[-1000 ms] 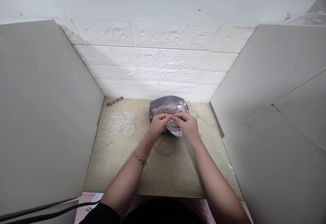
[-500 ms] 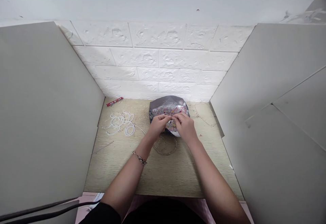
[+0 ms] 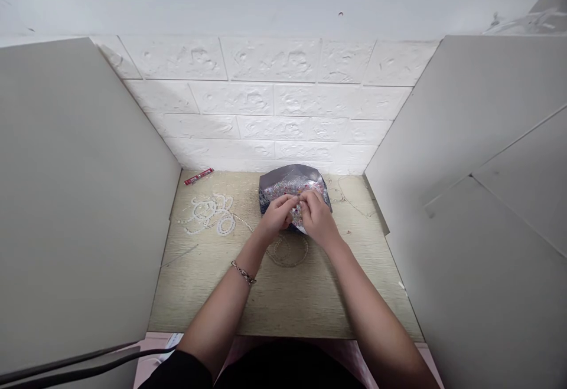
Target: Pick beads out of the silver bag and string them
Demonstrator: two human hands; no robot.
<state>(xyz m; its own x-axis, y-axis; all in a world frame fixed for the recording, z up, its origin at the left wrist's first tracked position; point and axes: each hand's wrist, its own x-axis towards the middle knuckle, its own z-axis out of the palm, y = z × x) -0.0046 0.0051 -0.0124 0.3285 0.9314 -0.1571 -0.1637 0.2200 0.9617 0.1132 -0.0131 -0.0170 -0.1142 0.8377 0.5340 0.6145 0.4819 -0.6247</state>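
A silvery, dark-edged bag or pouch [image 3: 290, 175] with many small colourful beads in it lies at the back middle of the wooden table. Over its front part, my left hand [image 3: 278, 215] is closed in a pinch, its fingertips almost meeting those of my right hand [image 3: 316, 218], which pinches too. Whatever lies between the fingertips is too small to make out. Beneath my hands, a looped strand of pale beads [image 3: 290, 265] rests on the table. My left wrist wears a chain bracelet.
White bead strands [image 3: 212, 215] lie coiled on the left, with a red packet [image 3: 199, 176] behind them. Thin thread [image 3: 354, 205] lies right of the bag. Grey panels [image 3: 88, 200] flank the wooden table [image 3: 301, 312]; a white brick-pattern wall stands behind.
My right hand has turned slightly and its fingers are more bent over the beads. My left hand stays nearly in place. The view has shifted a little.
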